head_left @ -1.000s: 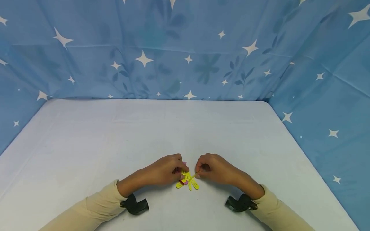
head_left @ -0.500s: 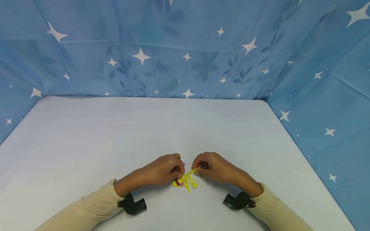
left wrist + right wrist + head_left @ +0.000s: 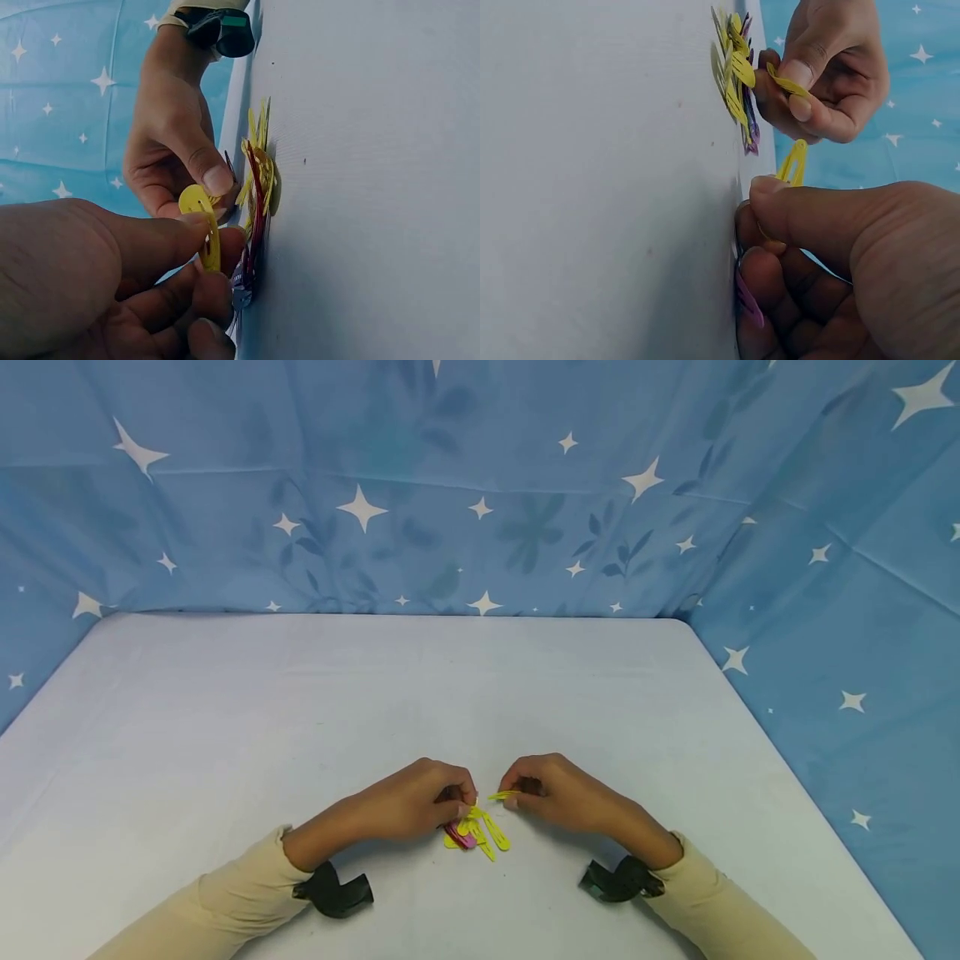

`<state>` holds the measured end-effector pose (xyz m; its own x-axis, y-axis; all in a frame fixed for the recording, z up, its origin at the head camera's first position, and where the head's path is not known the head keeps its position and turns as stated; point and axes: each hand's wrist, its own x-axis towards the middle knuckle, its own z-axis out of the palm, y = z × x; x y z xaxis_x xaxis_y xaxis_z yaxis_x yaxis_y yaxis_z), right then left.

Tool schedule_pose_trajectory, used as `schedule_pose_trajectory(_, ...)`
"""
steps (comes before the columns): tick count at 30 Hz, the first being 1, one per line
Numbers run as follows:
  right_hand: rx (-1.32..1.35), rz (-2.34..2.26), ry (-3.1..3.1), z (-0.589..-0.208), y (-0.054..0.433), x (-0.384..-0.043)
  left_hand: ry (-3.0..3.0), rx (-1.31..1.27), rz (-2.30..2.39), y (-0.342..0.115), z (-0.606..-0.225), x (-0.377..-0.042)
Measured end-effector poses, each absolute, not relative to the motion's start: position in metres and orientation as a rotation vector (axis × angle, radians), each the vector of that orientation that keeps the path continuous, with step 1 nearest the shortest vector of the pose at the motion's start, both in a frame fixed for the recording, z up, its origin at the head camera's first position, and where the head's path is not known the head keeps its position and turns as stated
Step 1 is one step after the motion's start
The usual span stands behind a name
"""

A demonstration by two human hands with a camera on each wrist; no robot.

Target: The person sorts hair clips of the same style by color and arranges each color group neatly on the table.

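Between the hands, a small pile of snap hair clips lies on the white table: yellow clips, a dark red clip and a pink one. My left hand, at the pile's left edge, pinches a yellow hair clip between thumb and fingers. To the right of the pile my right hand holds another yellow hair clip by thumb and fingertips, its rounded end sticking out. In the right wrist view a purple clip shows beside that hand's lower fingers.
The white table reaches back to a blue curtain with white stars, which also rises along the right side. Dark wrist cameras are strapped at both beige sleeves.
My right hand has drawn its yellow hair clip up and away from the pile. The left hand has shifted slightly left, and the clips in the pile have spread and turned.
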<state>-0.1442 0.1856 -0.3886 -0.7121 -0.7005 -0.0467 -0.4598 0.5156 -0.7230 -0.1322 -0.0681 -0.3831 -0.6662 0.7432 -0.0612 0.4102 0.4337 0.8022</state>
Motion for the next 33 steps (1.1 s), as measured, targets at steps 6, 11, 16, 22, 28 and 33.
schedule_pose_trajectory(6, -1.067, -0.989, 2.489, -0.386, 0.189, -0.147, 2.218, 0.995, 1.089, -0.069, -0.382, -0.135)
schedule_pose_trajectory(11, -1.074, -1.006, 2.463, -0.387, 0.191, -0.149, 2.179, 0.984, 1.108, -0.072, -0.38, -0.136)
schedule_pose_trajectory(16, -0.947, -1.05, 2.472, -0.388, 0.191, -0.15, 2.123, 0.963, 1.193, -0.074, -0.378, -0.139)
schedule_pose_trajectory(22, -0.833, -1.117, 2.508, -0.389, 0.192, -0.154, 2.078, 0.918, 1.275, -0.076, -0.378, -0.144)
schedule_pose_trajectory(28, -0.813, -1.216, 2.496, -0.386, 0.192, -0.156, 2.135, 0.909, 1.315, -0.077, -0.378, -0.149)
schedule_pose_trajectory(33, -0.848, -1.287, 2.509, -0.386, 0.193, -0.157, 2.195, 0.853, 1.346, -0.08, -0.379, -0.153)
